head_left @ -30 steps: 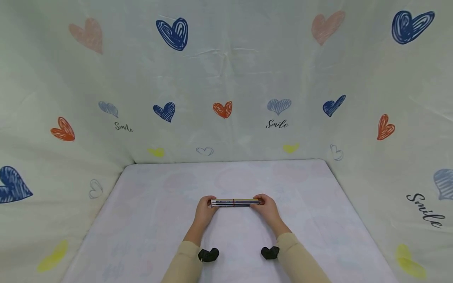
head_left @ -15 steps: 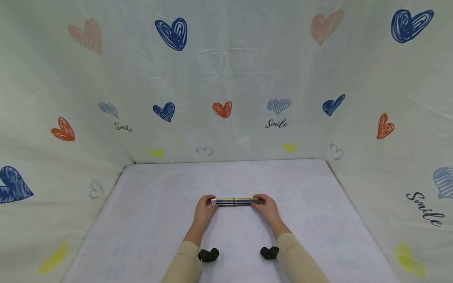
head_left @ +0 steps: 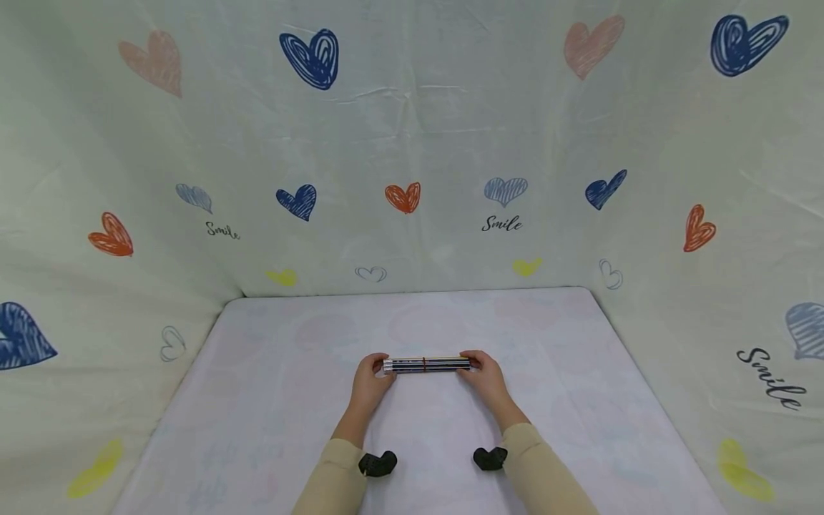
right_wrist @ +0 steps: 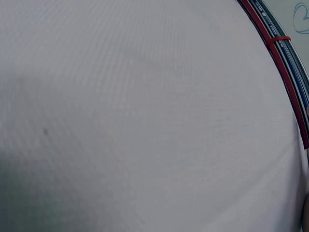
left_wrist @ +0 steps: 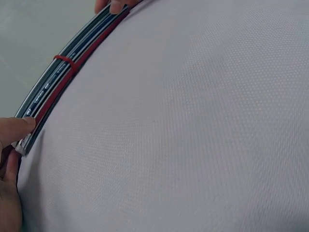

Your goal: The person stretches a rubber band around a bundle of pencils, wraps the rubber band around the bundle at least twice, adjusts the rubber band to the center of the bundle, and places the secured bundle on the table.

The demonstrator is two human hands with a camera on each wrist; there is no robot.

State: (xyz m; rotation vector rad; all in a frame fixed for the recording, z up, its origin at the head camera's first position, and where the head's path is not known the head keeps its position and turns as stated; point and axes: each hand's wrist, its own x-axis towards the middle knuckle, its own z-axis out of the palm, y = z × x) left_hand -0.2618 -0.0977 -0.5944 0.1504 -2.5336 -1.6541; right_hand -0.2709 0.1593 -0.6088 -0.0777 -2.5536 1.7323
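A bundle of slim, dark-striped pencils (head_left: 444,365) lies crosswise in front of me near the middle of the table, bound at its middle by a red rubber band (left_wrist: 65,59). My left hand (head_left: 370,385) pinches its left end, thumb on the near side. At the other end, my right hand (head_left: 486,379) grips it between thumb and fingers. The left wrist view shows a red pencil (left_wrist: 57,92) along the near side, and pale pencil ends beside the left thumb. In the right wrist view the bundle (right_wrist: 286,72) runs along the right edge, with most of the right hand out of frame.
The table (head_left: 277,400) has a pale cloth cover. Behind and beside it hangs a light curtain (head_left: 360,150) printed with hearts and "Smile". A black strap piece (head_left: 378,464) sits at the left wrist and a matching one (head_left: 491,458) at the right.
Both hands keep hold of the pencil bundle and barely move. The yellow line along its far edge shows less than before. The head view has shifted slightly.
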